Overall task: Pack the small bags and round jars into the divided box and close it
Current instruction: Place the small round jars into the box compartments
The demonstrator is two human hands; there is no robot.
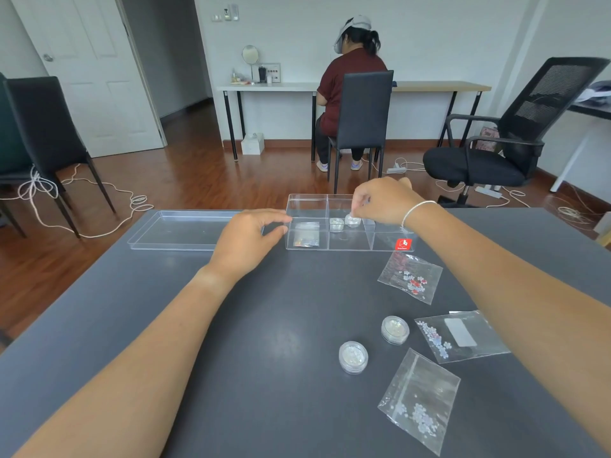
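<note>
Above centre frame, the right hand (383, 201) reaches into the divided box (348, 223), fingertips pinched on a round jar (352, 220) over its middle compartment; the left hand (246, 238), fingers loosely apart, touches the box's left wall. Two jars (353, 357) and three small bags (410, 277) lie on the grey worktop (264, 358) lower right, the lid (185, 229) left of the box.

Both hands (251, 239) (383, 201) forward, fingers pinched
</note>
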